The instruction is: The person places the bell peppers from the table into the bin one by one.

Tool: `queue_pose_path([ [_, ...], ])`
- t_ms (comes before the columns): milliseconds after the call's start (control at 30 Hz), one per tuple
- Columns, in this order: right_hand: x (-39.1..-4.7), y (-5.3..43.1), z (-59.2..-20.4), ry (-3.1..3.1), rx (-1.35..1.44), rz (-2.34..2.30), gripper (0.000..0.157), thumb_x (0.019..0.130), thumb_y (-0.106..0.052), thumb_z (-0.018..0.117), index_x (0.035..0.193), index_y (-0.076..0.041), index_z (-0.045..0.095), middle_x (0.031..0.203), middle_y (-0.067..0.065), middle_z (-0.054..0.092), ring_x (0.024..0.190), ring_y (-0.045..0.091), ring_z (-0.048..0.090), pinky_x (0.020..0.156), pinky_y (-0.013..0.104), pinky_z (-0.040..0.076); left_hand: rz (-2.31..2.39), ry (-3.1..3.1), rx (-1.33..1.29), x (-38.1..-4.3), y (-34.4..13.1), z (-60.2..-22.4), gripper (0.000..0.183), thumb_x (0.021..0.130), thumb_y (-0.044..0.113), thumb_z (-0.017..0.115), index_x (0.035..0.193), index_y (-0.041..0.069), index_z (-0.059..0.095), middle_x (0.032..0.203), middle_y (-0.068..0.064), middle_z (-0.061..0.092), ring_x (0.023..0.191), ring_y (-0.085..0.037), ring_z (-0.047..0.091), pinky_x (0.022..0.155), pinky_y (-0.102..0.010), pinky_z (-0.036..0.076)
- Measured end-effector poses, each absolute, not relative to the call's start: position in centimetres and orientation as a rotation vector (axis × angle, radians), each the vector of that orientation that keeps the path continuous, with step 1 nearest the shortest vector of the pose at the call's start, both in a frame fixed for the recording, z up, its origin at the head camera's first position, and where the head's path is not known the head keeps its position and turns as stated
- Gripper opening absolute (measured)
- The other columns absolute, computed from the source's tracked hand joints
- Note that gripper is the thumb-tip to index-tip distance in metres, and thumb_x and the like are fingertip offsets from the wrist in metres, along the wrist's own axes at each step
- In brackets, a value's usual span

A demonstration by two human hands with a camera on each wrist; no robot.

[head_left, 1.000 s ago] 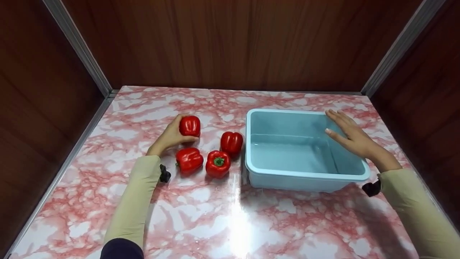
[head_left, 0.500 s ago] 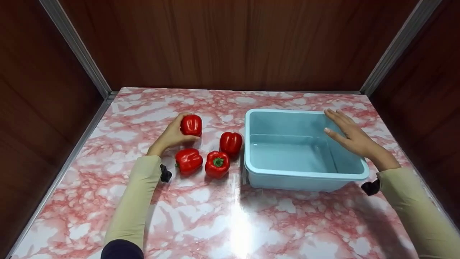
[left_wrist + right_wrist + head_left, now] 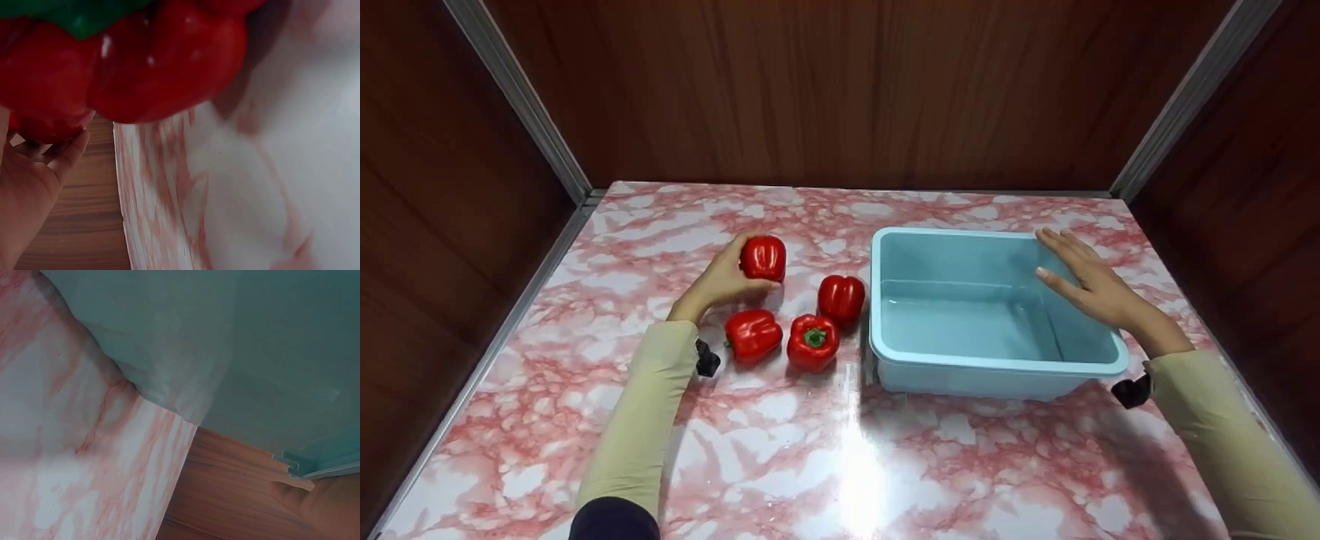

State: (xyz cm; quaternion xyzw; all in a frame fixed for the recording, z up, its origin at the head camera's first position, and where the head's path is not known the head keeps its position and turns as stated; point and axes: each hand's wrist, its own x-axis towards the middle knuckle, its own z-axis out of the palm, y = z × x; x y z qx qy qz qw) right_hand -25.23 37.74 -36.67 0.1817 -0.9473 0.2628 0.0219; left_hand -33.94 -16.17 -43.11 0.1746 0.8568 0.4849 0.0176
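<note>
My left hand grips a red bell pepper, with the thumb on its near side. Part of that held pepper shows beyond a closer one in the left wrist view. Three other red bell peppers lie nearby: one on its side, one with its green stem facing the camera, and one beside the bin. My right hand rests on the right rim of a light blue plastic bin, fingers extended. The bin's outer wall fills much of the right wrist view.
The table has a pink and white marbled top. Dark wood-grain panels with grey metal corner frames enclose its back and sides. The bin stands on the right half, its inside showing no contents.
My left hand has shifted slightly right and away from me with the bell pepper in its grip. The right hand, the bin and the other peppers stay in place.
</note>
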Motion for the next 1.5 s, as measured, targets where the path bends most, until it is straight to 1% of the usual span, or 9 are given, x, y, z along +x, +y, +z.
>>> queue_pose_path([
  [100,-25.2,37.7,-36.7,-2.940,0.558,0.822,0.062,0.095,-0.035,0.049,0.149,-0.028,0.019,0.155,0.008,0.012,0.143,0.031,0.000,0.105,0.068,0.002,1.509,2.641,0.535,-33.2,-15.9,-42.0,0.085,0.068,0.019,0.083,0.137,0.011,0.035,0.131,-0.016,0.047,0.118,-0.032,0.049,0.098,-0.048,0.041],
  [167,-25.2,37.7,-36.6,-2.938,0.558,0.821,0.062,0.095,-0.035,0.049,0.148,-0.028,0.018,0.155,0.008,0.012,0.143,0.031,0.000,0.105,0.067,0.002,1.503,2.646,0.540,-33.1,-15.8,-41.7,0.085,0.068,0.019,0.083,0.137,0.010,0.034,0.131,-0.016,0.047,0.119,-0.032,0.048,0.098,-0.048,0.041],
  [367,-25.0,37.6,-36.5,-2.923,0.574,0.828,0.062,0.095,-0.033,0.050,0.148,-0.029,0.018,0.155,0.008,0.012,0.142,0.032,0.000,0.106,0.066,0.002,1.498,2.687,0.564,-34.6,-16.2,-43.3,0.086,0.066,0.024,0.084,0.136,0.016,0.036,0.130,-0.009,0.049,0.117,-0.026,0.050,0.097,-0.045,0.042],
  [567,-25.0,37.5,-36.4,-2.932,0.567,0.833,0.063,0.095,-0.034,0.049,0.149,-0.024,0.018,0.155,0.008,0.012,0.143,0.031,-0.001,0.106,0.066,0.001,1.512,2.701,0.562,-34.6,-16.2,-43.4,0.087,0.064,0.027,0.086,0.135,0.018,0.037,0.128,-0.008,0.051,0.115,-0.024,0.051,0.095,-0.045,0.044],
  [800,-25.1,37.4,-36.4,-2.932,0.571,0.834,0.062,0.095,-0.034,0.049,0.149,-0.025,0.018,0.155,0.009,0.012,0.143,0.032,0.000,0.106,0.066,0.001,1.532,2.700,0.577,-34.6,-16.0,-43.1,0.085,0.064,0.025,0.086,0.134,0.020,0.038,0.129,-0.007,0.051,0.116,-0.024,0.051,0.095,-0.045,0.043],
  [900,-25.1,37.5,-36.4,-2.933,0.568,0.840,0.062,0.095,-0.034,0.049,0.149,-0.025,0.018,0.155,0.009,0.012,0.142,0.032,-0.001,0.106,0.066,0.001,1.533,2.701,0.601,-34.5,-15.9,-42.9,0.086,0.063,0.029,0.086,0.134,0.022,0.038,0.129,-0.006,0.050,0.117,-0.023,0.050,0.096,-0.044,0.043],
  [1033,-25.1,37.5,-36.4,-2.924,0.571,0.853,0.062,0.095,-0.033,0.049,0.149,-0.025,0.019,0.155,0.009,0.012,0.142,0.032,-0.001,0.106,0.066,0.000,1.518,2.714,0.632,-34.6,-15.8,-42.8,0.087,0.063,0.033,0.086,0.135,0.021,0.038,0.130,-0.006,0.050,0.118,-0.023,0.050,0.097,-0.043,0.042],
  [1300,-25.1,37.5,-36.5,-2.931,0.558,0.844,0.061,0.096,-0.035,0.049,0.148,-0.025,0.020,0.155,0.007,0.013,0.143,0.030,-0.001,0.106,0.066,0.001,1.512,2.715,0.631,-34.3,-15.3,-42.3,0.087,0.065,0.028,0.085,0.137,0.017,0.036,0.132,-0.008,0.048,0.120,-0.025,0.048,0.098,-0.045,0.041],
  [1500,-25.1,37.6,-36.6,-2.921,0.572,0.822,0.060,0.095,-0.035,0.049,0.148,-0.022,0.022,0.155,0.007,0.014,0.143,0.030,0.000,0.107,0.064,0.001,1.518,2.686,0.684,-32.4,-14.5,-39.9,0.081,0.069,0.018,0.082,0.136,0.009,0.036,0.131,-0.016,0.048,0.119,-0.031,0.048,0.097,-0.048,0.041],
])
